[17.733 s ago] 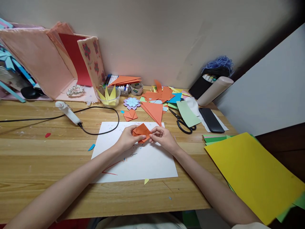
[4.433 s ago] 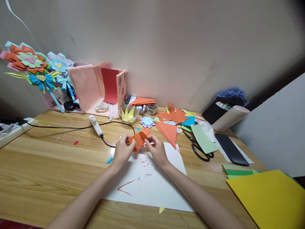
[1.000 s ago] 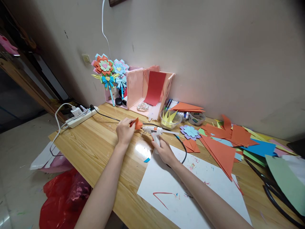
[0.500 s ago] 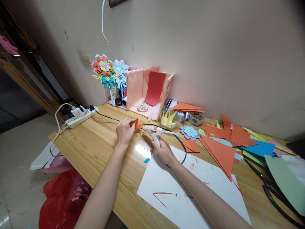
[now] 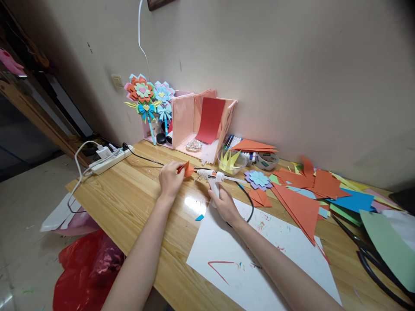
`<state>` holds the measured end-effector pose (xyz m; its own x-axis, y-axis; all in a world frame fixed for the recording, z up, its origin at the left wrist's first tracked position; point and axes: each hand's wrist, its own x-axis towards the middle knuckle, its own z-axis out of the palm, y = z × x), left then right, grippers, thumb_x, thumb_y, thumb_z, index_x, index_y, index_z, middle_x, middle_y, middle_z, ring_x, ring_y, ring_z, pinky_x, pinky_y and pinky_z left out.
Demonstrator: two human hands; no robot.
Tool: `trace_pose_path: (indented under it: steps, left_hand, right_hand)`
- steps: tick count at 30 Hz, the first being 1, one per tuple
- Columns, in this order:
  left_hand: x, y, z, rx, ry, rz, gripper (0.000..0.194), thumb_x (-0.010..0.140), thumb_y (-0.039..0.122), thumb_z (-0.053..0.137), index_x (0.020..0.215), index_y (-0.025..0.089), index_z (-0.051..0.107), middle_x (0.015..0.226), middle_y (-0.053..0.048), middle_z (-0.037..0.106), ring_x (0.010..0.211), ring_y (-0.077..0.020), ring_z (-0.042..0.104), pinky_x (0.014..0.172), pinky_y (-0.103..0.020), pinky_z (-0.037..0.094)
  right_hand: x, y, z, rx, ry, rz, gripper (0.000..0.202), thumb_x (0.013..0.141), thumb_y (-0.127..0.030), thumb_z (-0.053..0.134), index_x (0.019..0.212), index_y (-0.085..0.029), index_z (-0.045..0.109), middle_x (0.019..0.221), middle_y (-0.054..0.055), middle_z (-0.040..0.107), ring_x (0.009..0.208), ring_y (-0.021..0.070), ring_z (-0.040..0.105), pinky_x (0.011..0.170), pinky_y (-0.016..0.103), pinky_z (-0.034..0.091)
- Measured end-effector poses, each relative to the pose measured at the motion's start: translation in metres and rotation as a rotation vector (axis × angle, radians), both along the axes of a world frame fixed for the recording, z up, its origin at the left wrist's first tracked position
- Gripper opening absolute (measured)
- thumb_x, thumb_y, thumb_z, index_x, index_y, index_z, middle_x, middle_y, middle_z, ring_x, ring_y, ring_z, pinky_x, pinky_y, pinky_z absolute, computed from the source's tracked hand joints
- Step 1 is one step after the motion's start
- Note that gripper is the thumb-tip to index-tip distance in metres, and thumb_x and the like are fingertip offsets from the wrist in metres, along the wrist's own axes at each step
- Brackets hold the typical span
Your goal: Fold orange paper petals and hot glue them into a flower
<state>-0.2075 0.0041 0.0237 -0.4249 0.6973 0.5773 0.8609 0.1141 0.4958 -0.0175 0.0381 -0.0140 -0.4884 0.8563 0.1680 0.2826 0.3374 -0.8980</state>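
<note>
The right hand [image 5: 226, 205] grips a glue gun [image 5: 213, 180], nozzle [image 5: 196, 172] pointing left at folded orange paper [image 5: 188, 170] the left hand [image 5: 170, 178] pinches.

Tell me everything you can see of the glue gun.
The glue gun is white and looks plastic, with a small orange mark on its side and a pale stick jutting from its back. The right hand grips its handle, hiding part of it. The body is roughly level, front end aimed at the folded orange paper; whether they touch is unclear. A black cord loops nearby.
</note>
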Motion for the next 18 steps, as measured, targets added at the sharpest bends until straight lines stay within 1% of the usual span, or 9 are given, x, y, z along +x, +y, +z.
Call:
trace_pose_path:
  steps: [3, 5, 7, 9, 11, 13, 14, 16, 18]
  left_hand:
    - [0.001, 0.000, 0.001, 0.016, -0.033, -0.012, 0.016, 0.077, 0.024, 0.054, 0.081, 0.021, 0.069, 0.078, -0.003, 0.067, 0.074, -0.0161, 0.059, 0.066, -0.025, 0.040]
    - [0.001, 0.001, 0.002, 0.069, -0.103, -0.003, 0.014, 0.076, 0.024, 0.056, 0.081, 0.021, 0.069, 0.079, -0.003, 0.067, 0.074, -0.0157, 0.059, 0.067, -0.025, 0.041]
    - [0.000, 0.002, 0.002, 0.162, -0.227, 0.021, 0.014, 0.074, 0.025, 0.058, 0.081, 0.019, 0.068, 0.080, -0.003, 0.068, 0.074, -0.0153, 0.060, 0.069, -0.025, 0.043]
    - [-0.002, 0.004, 0.003, 0.277, -0.393, 0.048, 0.017, 0.073, 0.029, 0.060, 0.081, 0.017, 0.068, 0.079, -0.004, 0.068, 0.072, -0.0152, 0.060, 0.070, -0.025, 0.045]
    - [-0.004, 0.006, 0.004, 0.404, -0.579, 0.068, 0.023, 0.071, 0.034, 0.062, 0.081, 0.014, 0.066, 0.077, -0.005, 0.067, 0.071, -0.0154, 0.061, 0.069, -0.025, 0.047]
    - [-0.005, 0.008, 0.006, 0.531, -0.726, 0.087, 0.027, 0.069, 0.037, 0.064, 0.081, 0.012, 0.064, 0.076, -0.006, 0.066, 0.070, -0.0152, 0.061, 0.069, -0.025, 0.048]
    - [-0.004, 0.008, 0.008, 0.589, -0.768, 0.098, 0.028, 0.069, 0.037, 0.064, 0.080, 0.012, 0.063, 0.076, -0.005, 0.065, 0.071, -0.0149, 0.061, 0.069, -0.025, 0.048]
    - [-0.001, 0.006, 0.012, 0.680, -0.787, 0.116, 0.027, 0.070, 0.038, 0.064, 0.080, 0.012, 0.061, 0.076, -0.004, 0.063, 0.071, -0.0137, 0.060, 0.069, -0.024, 0.048]
    - [0.005, 0.003, 0.018, 0.723, -0.760, 0.112, 0.027, 0.072, 0.038, 0.062, 0.080, 0.013, 0.060, 0.075, -0.003, 0.061, 0.070, -0.0125, 0.058, 0.067, -0.022, 0.047]
  right_hand:
    - [0.001, 0.000, -0.001, 0.014, 0.044, -0.017, 0.024, 0.083, -0.037, 0.045, 0.092, -0.017, 0.056, 0.089, 0.005, 0.062, 0.084, 0.0212, 0.054, 0.078, 0.032, 0.037]
    - [0.002, 0.002, -0.003, 0.018, 0.097, -0.046, 0.026, 0.083, -0.038, 0.046, 0.095, -0.017, 0.056, 0.094, 0.006, 0.063, 0.087, 0.0215, 0.055, 0.081, 0.032, 0.037]
    - [-0.001, 0.005, -0.004, 0.002, 0.151, -0.088, 0.028, 0.082, -0.039, 0.046, 0.097, -0.017, 0.056, 0.094, 0.006, 0.063, 0.087, 0.0211, 0.055, 0.080, 0.031, 0.038]
    - [-0.010, 0.011, -0.003, -0.030, 0.184, -0.123, 0.030, 0.082, -0.042, 0.046, 0.095, -0.017, 0.056, 0.089, 0.004, 0.063, 0.082, 0.0203, 0.056, 0.076, 0.030, 0.040]
    - [-0.027, 0.019, 0.000, -0.048, 0.190, -0.124, 0.031, 0.082, -0.045, 0.044, 0.092, -0.017, 0.056, 0.084, 0.004, 0.062, 0.078, 0.0199, 0.056, 0.072, 0.029, 0.041]
    - [-0.050, 0.027, 0.003, -0.002, 0.189, -0.093, 0.031, 0.083, -0.044, 0.042, 0.092, -0.018, 0.056, 0.085, 0.004, 0.062, 0.079, 0.0201, 0.056, 0.072, 0.030, 0.041]
    - [-0.063, 0.030, 0.005, 0.042, 0.182, -0.073, 0.030, 0.084, -0.043, 0.041, 0.095, -0.019, 0.056, 0.089, 0.004, 0.062, 0.082, 0.0203, 0.057, 0.074, 0.030, 0.041]
    - [-0.088, 0.036, 0.006, 0.137, 0.126, -0.066, 0.028, 0.084, -0.038, 0.041, 0.099, -0.019, 0.055, 0.094, 0.006, 0.061, 0.086, 0.0212, 0.056, 0.075, 0.031, 0.041]
    - [-0.107, 0.040, 0.004, 0.208, 0.026, -0.077, 0.025, 0.084, -0.033, 0.042, 0.100, -0.018, 0.055, 0.094, 0.008, 0.061, 0.089, 0.0226, 0.055, 0.078, 0.032, 0.040]
